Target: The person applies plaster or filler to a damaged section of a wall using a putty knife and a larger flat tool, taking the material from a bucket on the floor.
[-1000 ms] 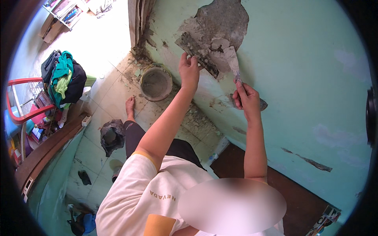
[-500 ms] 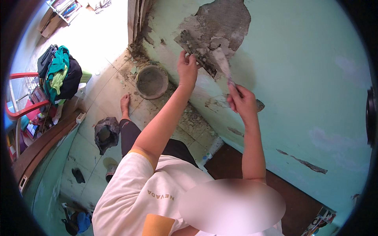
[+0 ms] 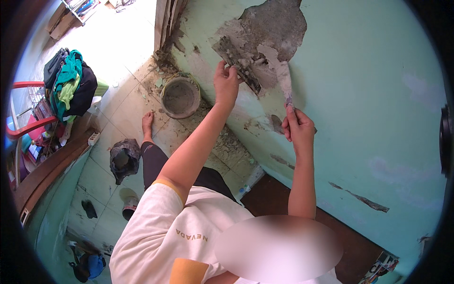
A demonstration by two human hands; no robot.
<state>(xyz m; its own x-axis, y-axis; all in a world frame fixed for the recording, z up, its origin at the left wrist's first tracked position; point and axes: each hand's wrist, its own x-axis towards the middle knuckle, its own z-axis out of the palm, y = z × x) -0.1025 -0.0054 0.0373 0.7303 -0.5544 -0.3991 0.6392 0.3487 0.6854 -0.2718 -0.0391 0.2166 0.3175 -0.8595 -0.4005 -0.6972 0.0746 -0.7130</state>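
My left hand (image 3: 227, 86) grips the lower edge of a dark, narrow board (image 3: 249, 78) that carries lumps of grey mortar. In my right hand (image 3: 299, 124) is the handle of a putty knife (image 3: 285, 78), its blade smeared with pale mortar. The blade lies just right of the board, over the lower part of a rough grey patch (image 3: 283, 28) on the green wall. Whether the blade touches the wall I cannot tell. Wet-looking mortar (image 3: 268, 56) shows between the board and the blade.
A round bucket (image 3: 180, 98) of grey mix stands on the tiled floor by the wall, amid rubble. Left of my bare foot (image 3: 148, 124) sits a dark crumpled bag (image 3: 125, 161). Clothes (image 3: 71, 87) hang over a red-armed chair at far left. Chipped spots (image 3: 364, 199) mark the wall.
My right hand and the putty knife have shifted right, and the blade now stands more upright, away from the board. My left hand and the board have barely moved.
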